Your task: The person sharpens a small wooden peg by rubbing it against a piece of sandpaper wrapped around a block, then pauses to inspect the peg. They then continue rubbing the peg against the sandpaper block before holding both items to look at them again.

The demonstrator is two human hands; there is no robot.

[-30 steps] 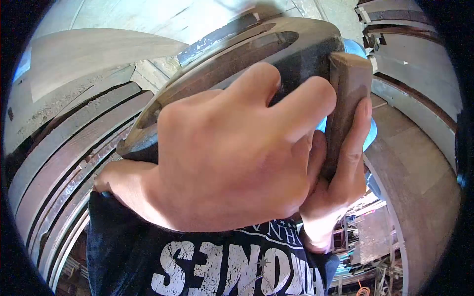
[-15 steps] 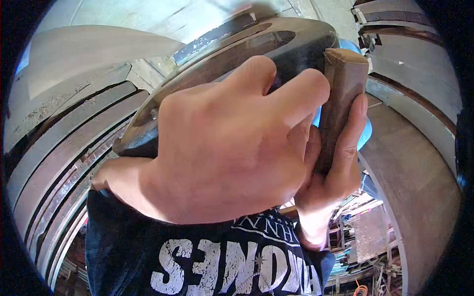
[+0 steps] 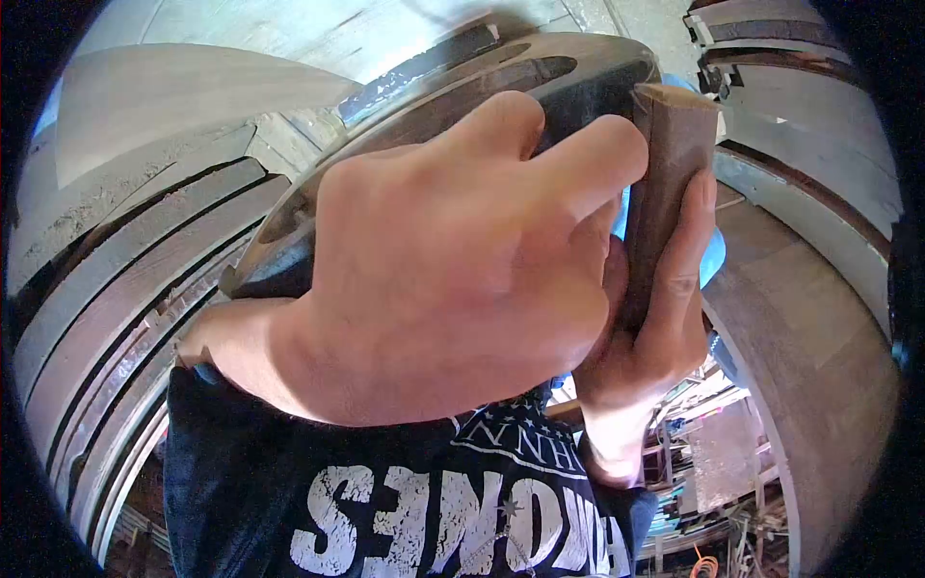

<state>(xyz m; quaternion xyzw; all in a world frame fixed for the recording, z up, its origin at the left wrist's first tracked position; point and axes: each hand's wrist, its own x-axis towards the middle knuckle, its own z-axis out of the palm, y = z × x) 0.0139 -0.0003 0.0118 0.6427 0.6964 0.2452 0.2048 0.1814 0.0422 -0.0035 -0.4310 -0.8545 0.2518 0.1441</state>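
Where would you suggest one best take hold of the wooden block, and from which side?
I would pinch the long sides of the wooden block near its top, coming from above: it is narrow, roughly upright, and its upper end rises beyond the right hand, while the left hand crowds its left side.

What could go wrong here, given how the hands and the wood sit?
The left hand's bent fingers sit right beside the wooden block, so a slip might pinch or scrape them. The right hand's grip is low, leaving the block's upper end projecting; it might tilt. The left hand also covers part of the slotted wooden piece, so a misplaced contact might go unseen.
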